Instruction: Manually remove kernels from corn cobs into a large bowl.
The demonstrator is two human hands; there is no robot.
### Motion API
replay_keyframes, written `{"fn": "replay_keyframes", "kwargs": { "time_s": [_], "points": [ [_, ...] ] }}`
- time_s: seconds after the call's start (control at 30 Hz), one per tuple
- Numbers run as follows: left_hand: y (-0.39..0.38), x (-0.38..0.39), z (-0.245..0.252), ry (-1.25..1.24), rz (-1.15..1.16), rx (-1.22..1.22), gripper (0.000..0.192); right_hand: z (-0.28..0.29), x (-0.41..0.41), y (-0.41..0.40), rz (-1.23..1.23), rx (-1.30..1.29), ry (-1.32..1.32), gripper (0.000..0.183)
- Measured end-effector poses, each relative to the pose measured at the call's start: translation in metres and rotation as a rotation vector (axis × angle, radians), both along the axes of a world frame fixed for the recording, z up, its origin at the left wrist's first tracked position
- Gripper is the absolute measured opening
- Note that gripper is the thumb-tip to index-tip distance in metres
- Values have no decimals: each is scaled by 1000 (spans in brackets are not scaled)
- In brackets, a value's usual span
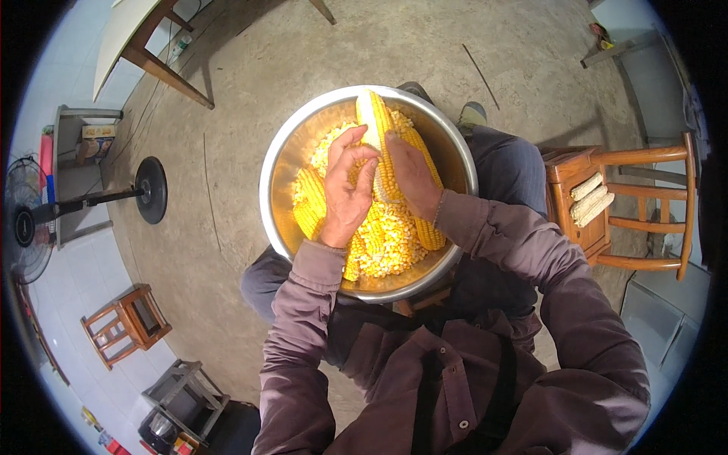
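A partly stripped ear of yellow corn [375, 116] lies lengthwise above the other corn in a wide steel basin [272, 227], with a pale bare strip along its left side. My right hand [414, 177] cups that ear from the right, fingers along its kernels. At its left, my left hand [348, 190] has bent fingers, thumb and fingertips close together by the bare strip; whether they pinch kernels is unclear. Loose kernels [392, 244] fill the middle of the basin. Whole ears lie around them, including one at the left [308, 202] and one at the right [430, 233].
The basin rests between my knees. At right, a wooden chair [648, 199] carries several stripped cobs [591, 199]. A standing fan [149, 190] is at left, a table [145, 57] at upper left. A small wooden chair [133, 318] and a grey stool [185, 392] stand lower left.
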State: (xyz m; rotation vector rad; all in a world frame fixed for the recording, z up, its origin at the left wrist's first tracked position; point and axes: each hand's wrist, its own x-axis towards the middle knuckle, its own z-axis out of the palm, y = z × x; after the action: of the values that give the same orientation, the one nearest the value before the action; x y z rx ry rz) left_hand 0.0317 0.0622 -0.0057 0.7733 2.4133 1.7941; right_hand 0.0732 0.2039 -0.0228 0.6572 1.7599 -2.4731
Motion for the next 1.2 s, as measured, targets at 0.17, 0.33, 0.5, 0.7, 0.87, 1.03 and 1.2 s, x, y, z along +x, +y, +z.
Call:
{"fn": "replay_keyframes", "kwargs": {
  "time_s": [0.17,0.33,0.5,0.7,0.87,1.03,1.2],
  "points": [
    [-1,-4,-10,-348,165,309,9,8,0,-3,35,-58,-18,48],
    [-9,-14,-26,-457,256,114,18,3,-2,0,33,-8,4,47],
    [-10,-14,-20,-640,218,295,41,16,0,-2,25,-201,-41,48],
    [-13,-10,9,-851,-132,395,73,7,2,-2,36,-35,-7,49],
    [-14,-9,10,-829,-151,303,79,-4,5,-3,66,85,41,50],
    [-12,-9,2,-984,-107,432,73,-8,3,-2,104,94,7,54],
    [4,-5,10,-914,-11,393,68,-10,-1,5,88,123,24,54]
  ]
}}
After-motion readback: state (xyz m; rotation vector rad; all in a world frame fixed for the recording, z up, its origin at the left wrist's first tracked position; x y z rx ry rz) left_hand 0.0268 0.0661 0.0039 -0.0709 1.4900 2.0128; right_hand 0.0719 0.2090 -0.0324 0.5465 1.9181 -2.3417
